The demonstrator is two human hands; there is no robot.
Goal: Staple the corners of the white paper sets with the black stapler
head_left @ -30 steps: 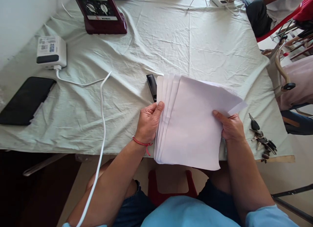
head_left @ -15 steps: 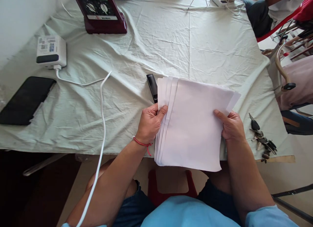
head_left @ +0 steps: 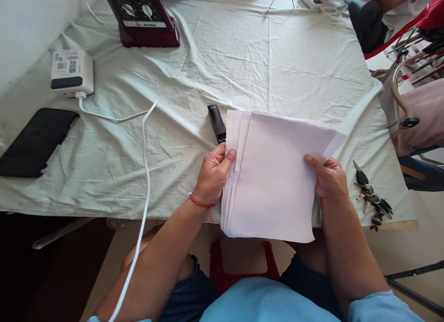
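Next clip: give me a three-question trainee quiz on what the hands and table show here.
1. True or false: both hands grip the sheets of paper.
2. Which lies just right of the right hand? A) phone B) keys C) stapler
3. Fill in: the left hand has a red ____ at the wrist.

Key: 1 true, each hand grips one side edge. 2 B, the keys; the stapler lies partly under the paper's left edge. 3 string.

One stapler (head_left: 217, 123) (one phone (head_left: 34, 142))
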